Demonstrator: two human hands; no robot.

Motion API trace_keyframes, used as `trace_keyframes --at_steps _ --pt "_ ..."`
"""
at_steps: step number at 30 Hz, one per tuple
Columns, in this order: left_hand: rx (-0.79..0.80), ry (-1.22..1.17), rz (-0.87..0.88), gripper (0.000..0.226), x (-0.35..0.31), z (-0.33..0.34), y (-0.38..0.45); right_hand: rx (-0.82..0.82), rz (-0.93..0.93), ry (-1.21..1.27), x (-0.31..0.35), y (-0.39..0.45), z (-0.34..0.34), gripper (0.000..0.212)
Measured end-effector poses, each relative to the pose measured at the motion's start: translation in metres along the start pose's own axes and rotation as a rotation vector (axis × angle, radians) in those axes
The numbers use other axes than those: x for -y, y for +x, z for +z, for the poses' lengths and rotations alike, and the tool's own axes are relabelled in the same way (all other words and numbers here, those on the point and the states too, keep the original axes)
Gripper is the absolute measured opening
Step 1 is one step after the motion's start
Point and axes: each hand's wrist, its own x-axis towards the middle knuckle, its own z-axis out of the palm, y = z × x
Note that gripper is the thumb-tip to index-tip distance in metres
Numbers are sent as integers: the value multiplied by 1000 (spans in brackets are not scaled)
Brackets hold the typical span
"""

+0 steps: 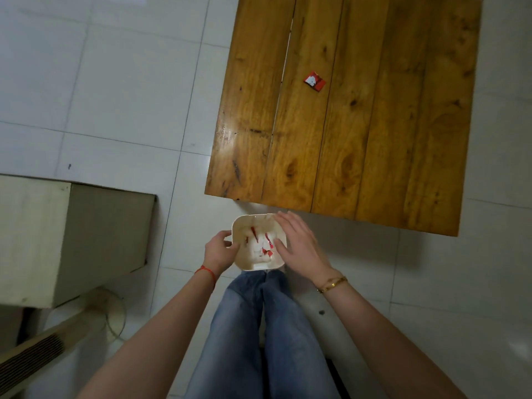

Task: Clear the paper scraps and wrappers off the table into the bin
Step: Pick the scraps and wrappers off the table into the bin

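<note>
The left hand (220, 249), a red string at its wrist, grips the left rim of the small cream square plastic bin (240, 226) on the white tiled floor, fingers curled over the edge. Inside the bin lie red and white paper scraps (263, 244), jumbled and hard to tell apart. The right hand (299, 243) hovers flat over the bin's right side, fingers spread and holding nothing, hiding that rim. Well beyond, one red and white square wrapper (314, 81) lies flat, turned diagonally, on the varnished wooden plank table (374, 139).
</note>
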Motion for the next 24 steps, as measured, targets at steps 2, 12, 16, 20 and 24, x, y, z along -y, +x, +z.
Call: trace_keyframes --at_steps 2,12,16,20,24 --pt "-5 -11 -1 50 4 -9 -18 -8 5 21 9 -10 -10 55" --pt "-159 -60 119 51 -9 -64 -117 -75 -21 47 66 -57 -78 56" --pt "-214 -53 185 49 -14 -90 -141 -117 -39 45 89 -60 -104 53" --pt "-255 -34 235 46 -26 -116 -150 -136 -63 49 111 -52 -123 52" --pt "-270 -10 276 47 -40 -149 -138 -154 -67 49 137 -31 -134 51"
